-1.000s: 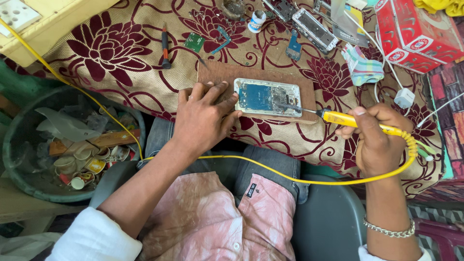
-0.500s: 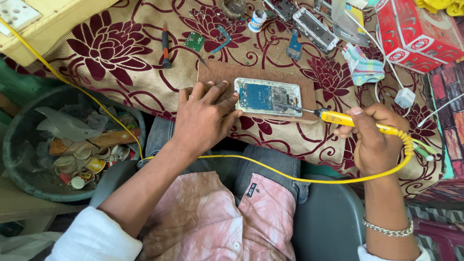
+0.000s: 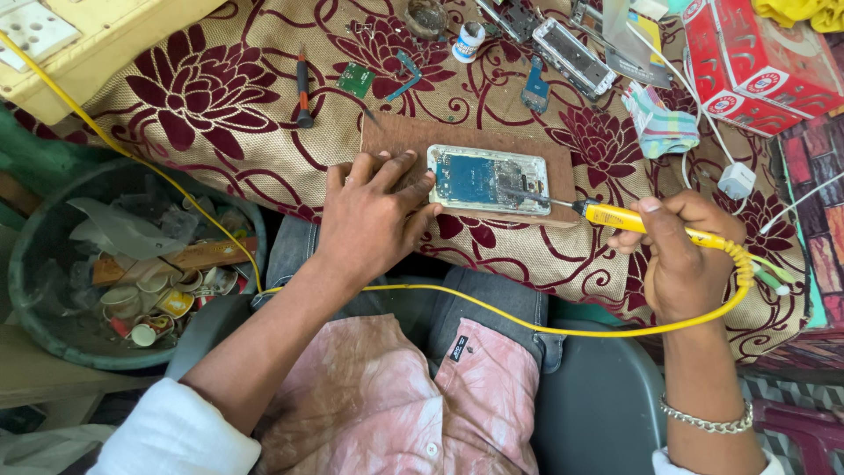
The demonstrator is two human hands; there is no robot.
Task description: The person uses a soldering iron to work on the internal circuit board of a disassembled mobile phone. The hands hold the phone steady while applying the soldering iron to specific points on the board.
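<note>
An opened phone [image 3: 489,179] with its blue board showing lies on a brown wooden board [image 3: 400,139] on the flowered cloth. My left hand [image 3: 369,220] rests flat on the board, fingertips against the phone's left end. My right hand [image 3: 673,255] grips a yellow soldering iron [image 3: 633,220]; its metal tip reaches over the phone's right part. The iron's yellow cord [image 3: 492,310] loops across my lap.
A dark bin [image 3: 53,334] of scraps sits at the left. On the cloth [image 3: 202,97] lie a screwdriver [image 3: 302,88], a small green board [image 3: 356,80], phone frames [image 3: 576,57], a striped rag [image 3: 659,123], a white charger [image 3: 737,180] and red boxes [image 3: 756,62].
The soldering iron's tip has moved slightly left, further over the phone. My left hand stays in place.
</note>
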